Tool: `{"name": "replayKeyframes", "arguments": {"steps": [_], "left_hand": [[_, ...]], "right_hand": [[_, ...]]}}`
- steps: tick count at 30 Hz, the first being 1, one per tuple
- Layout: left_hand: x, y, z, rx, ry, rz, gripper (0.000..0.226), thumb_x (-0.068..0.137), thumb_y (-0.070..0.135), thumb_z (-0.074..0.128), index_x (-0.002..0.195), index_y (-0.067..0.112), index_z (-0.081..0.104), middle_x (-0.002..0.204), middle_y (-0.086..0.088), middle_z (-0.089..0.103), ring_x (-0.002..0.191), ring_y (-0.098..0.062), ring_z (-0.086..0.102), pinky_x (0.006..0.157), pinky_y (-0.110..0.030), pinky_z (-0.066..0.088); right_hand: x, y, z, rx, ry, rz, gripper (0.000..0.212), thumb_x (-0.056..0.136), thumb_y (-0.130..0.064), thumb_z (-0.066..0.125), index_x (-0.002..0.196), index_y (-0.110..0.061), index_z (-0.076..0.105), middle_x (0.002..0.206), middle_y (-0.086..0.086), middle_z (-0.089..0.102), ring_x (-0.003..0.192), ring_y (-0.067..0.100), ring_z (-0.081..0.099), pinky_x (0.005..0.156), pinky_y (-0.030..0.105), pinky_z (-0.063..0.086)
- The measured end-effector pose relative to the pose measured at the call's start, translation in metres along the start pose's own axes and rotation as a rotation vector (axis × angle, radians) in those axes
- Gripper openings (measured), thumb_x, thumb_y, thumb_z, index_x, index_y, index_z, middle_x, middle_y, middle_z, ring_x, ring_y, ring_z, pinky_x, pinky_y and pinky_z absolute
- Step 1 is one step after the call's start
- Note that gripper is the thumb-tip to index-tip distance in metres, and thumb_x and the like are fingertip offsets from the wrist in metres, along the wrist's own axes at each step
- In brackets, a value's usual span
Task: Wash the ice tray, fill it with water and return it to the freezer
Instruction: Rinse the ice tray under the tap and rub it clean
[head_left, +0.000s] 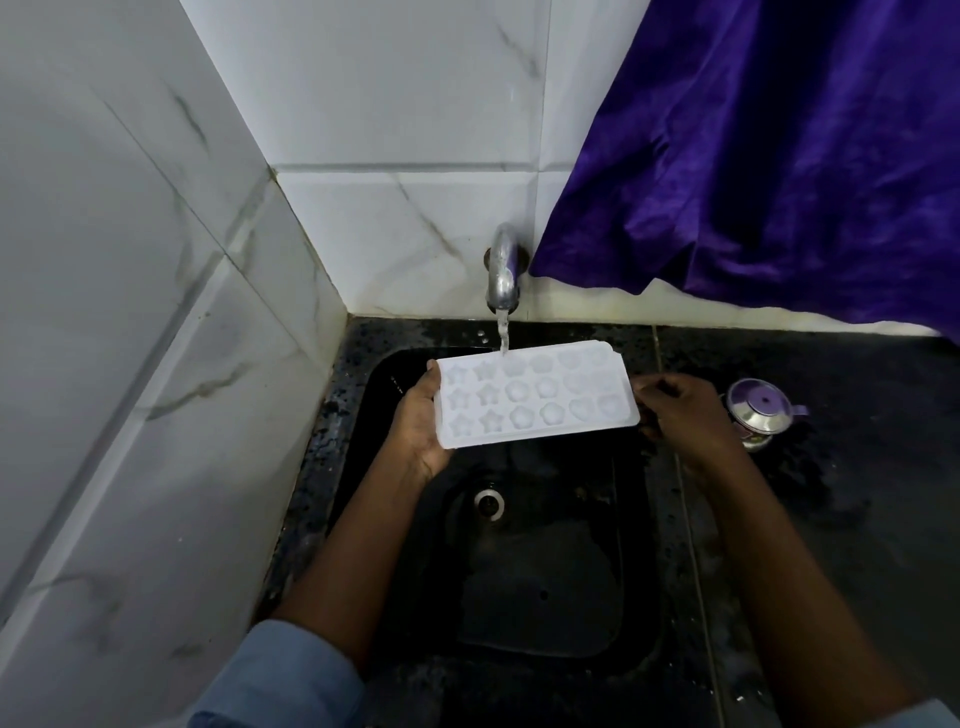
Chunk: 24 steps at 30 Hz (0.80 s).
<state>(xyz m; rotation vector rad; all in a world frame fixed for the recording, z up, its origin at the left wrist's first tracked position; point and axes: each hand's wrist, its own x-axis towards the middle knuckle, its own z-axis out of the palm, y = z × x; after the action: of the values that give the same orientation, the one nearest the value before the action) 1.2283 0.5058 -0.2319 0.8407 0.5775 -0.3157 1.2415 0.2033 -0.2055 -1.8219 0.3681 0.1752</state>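
While tap water (503, 335) hits its 12 o'clock edge, the ice tray (535, 400) is held over the sink (540, 597): left hand (418, 426) fingers clamp its 9 o'clock end, right hand (680, 410) fingers pinch 3 o'clock.

The wall tiles (389, 104) at upper centre are brightly lit; the sink (545, 597) is left dim; tile lines are bowed near the edges.
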Motion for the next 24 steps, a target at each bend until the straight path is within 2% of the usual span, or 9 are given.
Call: {"name": "replayKeyframes", "arguments": {"steps": [2, 6, 10, 15, 21, 24], "left_hand": [[0.003, -0.005, 0.007, -0.009, -0.021, -0.003, 0.063, 0.111, 0.057, 0.041, 0.129, 0.006, 0.072, 0.13, -0.022, 0.075, 0.109, -0.038, 0.078, 0.077, -0.051, 0.067], [0.007, -0.015, 0.018, -0.023, -0.05, -0.008, 0.063, 0.111, 0.058, 0.041, 0.128, 0.006, 0.073, 0.129, -0.022, 0.076, 0.11, -0.039, 0.078, 0.078, -0.051, 0.067], [0.013, -0.021, 0.03, 0.013, -0.039, -0.01, 0.064, 0.111, 0.059, 0.04, 0.135, 0.007, 0.07, 0.13, -0.021, 0.075, 0.115, -0.039, 0.076, 0.084, -0.051, 0.066], [0.019, -0.02, 0.042, 0.059, -0.014, -0.007, 0.064, 0.112, 0.058, 0.04, 0.139, 0.008, 0.067, 0.131, -0.019, 0.076, 0.117, -0.039, 0.075, 0.087, -0.052, 0.063], [0.024, -0.004, 0.042, 0.054, -0.017, 0.019, 0.065, 0.112, 0.057, 0.039, 0.139, 0.006, 0.067, 0.132, -0.021, 0.075, 0.117, -0.04, 0.075, 0.088, -0.052, 0.063], [0.026, 0.009, 0.035, 0.045, -0.001, 0.033, 0.065, 0.114, 0.055, 0.037, 0.141, 0.004, 0.065, 0.13, -0.021, 0.075, 0.114, -0.039, 0.076, 0.09, -0.052, 0.062]], "right_hand": [[0.002, 0.001, -0.006, 0.007, 0.018, 0.0, 0.022, 0.101, -0.01, 0.064, 0.086, -0.021, 0.076, 0.082, 0.001, 0.077, 0.068, 0.013, 0.07, 0.066, 0.032, 0.055], [0.006, 0.005, -0.017, -0.014, 0.069, -0.01, 0.016, 0.1, -0.009, 0.064, 0.094, -0.015, 0.078, 0.089, 0.003, 0.078, 0.072, 0.012, 0.071, 0.067, 0.032, 0.058], [0.012, 0.004, -0.025, -0.059, 0.103, -0.027, 0.016, 0.1, -0.01, 0.062, 0.099, -0.015, 0.077, 0.098, 0.009, 0.077, 0.091, 0.024, 0.07, 0.084, 0.044, 0.058], [0.017, 0.0, -0.029, -0.055, 0.138, -0.014, 0.015, 0.1, -0.012, 0.062, 0.098, -0.015, 0.077, 0.103, 0.014, 0.076, 0.088, 0.023, 0.066, 0.078, 0.035, 0.05], [0.027, -0.009, -0.018, -0.044, 0.122, -0.012, 0.015, 0.1, -0.015, 0.063, 0.103, -0.015, 0.078, 0.103, 0.007, 0.076, 0.094, 0.023, 0.069, 0.084, 0.037, 0.055], [0.033, -0.016, -0.005, -0.017, 0.099, -0.031, 0.016, 0.1, -0.012, 0.063, 0.105, -0.011, 0.078, 0.102, 0.008, 0.076, 0.091, 0.02, 0.068, 0.085, 0.037, 0.056]]}}
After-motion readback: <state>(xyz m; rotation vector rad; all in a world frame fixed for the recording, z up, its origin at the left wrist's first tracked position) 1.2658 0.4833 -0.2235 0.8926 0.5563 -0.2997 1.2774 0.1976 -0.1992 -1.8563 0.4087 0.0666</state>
